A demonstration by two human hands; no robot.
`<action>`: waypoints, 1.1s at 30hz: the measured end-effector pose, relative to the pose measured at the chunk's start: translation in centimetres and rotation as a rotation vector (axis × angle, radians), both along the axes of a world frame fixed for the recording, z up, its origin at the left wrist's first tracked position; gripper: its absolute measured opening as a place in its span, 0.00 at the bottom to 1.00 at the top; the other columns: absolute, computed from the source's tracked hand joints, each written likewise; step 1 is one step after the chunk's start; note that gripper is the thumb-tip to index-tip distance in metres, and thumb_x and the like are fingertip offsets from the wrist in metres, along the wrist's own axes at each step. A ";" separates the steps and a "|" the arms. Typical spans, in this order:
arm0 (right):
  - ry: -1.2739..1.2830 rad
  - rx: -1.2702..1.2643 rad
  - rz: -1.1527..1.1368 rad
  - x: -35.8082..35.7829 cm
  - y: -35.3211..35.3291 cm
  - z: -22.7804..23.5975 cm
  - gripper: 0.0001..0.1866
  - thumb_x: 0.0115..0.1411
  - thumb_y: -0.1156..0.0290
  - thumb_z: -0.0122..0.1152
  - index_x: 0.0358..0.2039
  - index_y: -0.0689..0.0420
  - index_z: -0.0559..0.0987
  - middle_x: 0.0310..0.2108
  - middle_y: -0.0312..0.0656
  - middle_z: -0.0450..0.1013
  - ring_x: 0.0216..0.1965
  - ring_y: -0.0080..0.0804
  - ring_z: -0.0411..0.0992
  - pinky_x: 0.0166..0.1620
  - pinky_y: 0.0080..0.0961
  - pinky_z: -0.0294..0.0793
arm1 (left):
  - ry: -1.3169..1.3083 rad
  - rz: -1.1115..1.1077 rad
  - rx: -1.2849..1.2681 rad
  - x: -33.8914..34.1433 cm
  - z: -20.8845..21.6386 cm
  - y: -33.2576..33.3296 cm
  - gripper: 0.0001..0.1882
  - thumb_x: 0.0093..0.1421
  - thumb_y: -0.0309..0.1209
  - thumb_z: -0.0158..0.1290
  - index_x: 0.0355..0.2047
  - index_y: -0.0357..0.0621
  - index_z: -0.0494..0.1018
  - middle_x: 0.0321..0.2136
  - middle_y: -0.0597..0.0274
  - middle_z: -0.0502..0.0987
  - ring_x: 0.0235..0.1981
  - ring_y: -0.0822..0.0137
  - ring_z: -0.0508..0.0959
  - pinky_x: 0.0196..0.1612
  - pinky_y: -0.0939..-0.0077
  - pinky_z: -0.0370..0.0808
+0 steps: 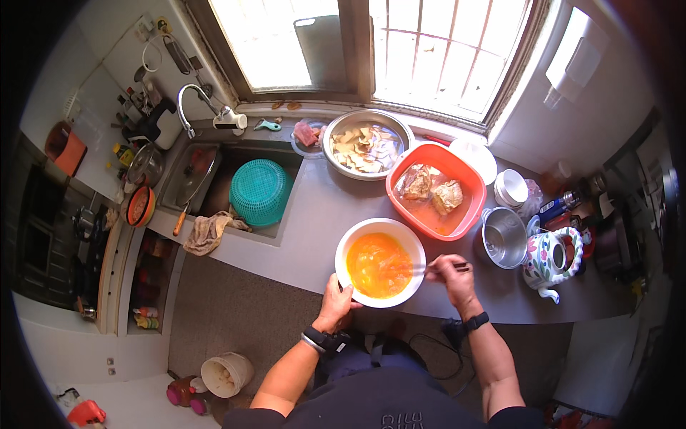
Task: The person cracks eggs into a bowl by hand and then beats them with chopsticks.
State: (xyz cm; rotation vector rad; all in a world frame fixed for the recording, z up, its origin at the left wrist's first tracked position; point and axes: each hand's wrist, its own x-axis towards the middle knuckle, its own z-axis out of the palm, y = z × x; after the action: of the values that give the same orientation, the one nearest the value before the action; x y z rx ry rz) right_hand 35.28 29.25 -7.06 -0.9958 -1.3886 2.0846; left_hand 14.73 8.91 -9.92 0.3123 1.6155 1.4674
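Note:
A white bowl (340, 250) of orange-yellow beaten egg (373, 259) stands at the counter's front edge, slightly tilted. My left hand (334, 303) grips its near-left rim, thumb on the side and fingers underneath. At the bowl's right side, my right hand (454, 276) is closed round chopsticks (464, 267); their dark ends stick out past the fist. The tips reach into the egg and are smeared by motion. Just beyond the bowl, a red-orange basin (397, 209) holds two browned chunks in reddish liquid.
Behind is a steel bowl (330, 159) of pale slices in water, beside pink meat (307, 134) on a plate. A teal colander (260, 191) sits in the sink at left. A metal pot (503, 239), white bowls (510, 187) and a floral teapot (546, 263) stand right.

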 end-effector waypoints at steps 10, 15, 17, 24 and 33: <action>0.035 0.007 -0.083 -0.5 0.6 -1.2 0.07 0.62 0.70 0.61 0.32 0.61 0.79 0.29 0.43 0.78 0.29 0.31 0.78 0.35 0.29 0.83 | 0.005 -0.004 0.005 0.0 -0.2 0.3 0.16 0.65 0.24 0.43 0.52 0.34 0.58 0.47 0.49 0.70 0.39 0.57 0.80 0.30 0.68 0.85; 0.029 0.070 -0.193 -0.4 1.7 -1.0 0.08 0.62 0.70 0.62 0.34 0.63 0.79 0.30 0.44 0.78 0.31 0.32 0.79 0.37 0.29 0.84 | -0.010 -0.025 -0.015 0.0 0.0 0.1 0.17 0.64 0.26 0.44 0.52 0.34 0.57 0.47 0.49 0.70 0.40 0.58 0.80 0.32 0.67 0.84; 0.055 0.069 -0.170 -0.5 1.5 -1.1 0.08 0.62 0.70 0.62 0.33 0.63 0.79 0.31 0.44 0.78 0.31 0.32 0.79 0.37 0.29 0.84 | -0.003 -0.018 -0.005 0.1 0.0 0.2 0.17 0.65 0.26 0.44 0.52 0.34 0.57 0.47 0.50 0.70 0.40 0.59 0.80 0.32 0.68 0.84; 0.018 0.002 0.015 -0.3 0.0 1.3 0.08 0.62 0.70 0.62 0.33 0.62 0.80 0.30 0.44 0.78 0.30 0.29 0.78 0.34 0.26 0.83 | 0.015 -0.017 -0.010 -0.1 -0.2 0.1 0.17 0.65 0.27 0.43 0.52 0.35 0.58 0.46 0.50 0.70 0.39 0.60 0.80 0.32 0.68 0.84; -0.011 0.188 -0.222 1.2 2.2 3.7 0.07 0.62 0.71 0.60 0.32 0.62 0.80 0.28 0.42 0.79 0.30 0.27 0.78 0.36 0.25 0.82 | 0.010 -0.033 0.002 -0.2 -0.7 0.0 0.14 0.66 0.24 0.42 0.50 0.34 0.57 0.46 0.48 0.69 0.38 0.56 0.80 0.30 0.67 0.85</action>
State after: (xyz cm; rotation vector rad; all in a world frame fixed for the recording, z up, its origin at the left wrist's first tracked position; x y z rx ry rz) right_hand 36.49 31.48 -3.33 -1.0327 -1.3819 1.7564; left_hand 14.50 8.92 -10.60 0.3469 1.6096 1.4444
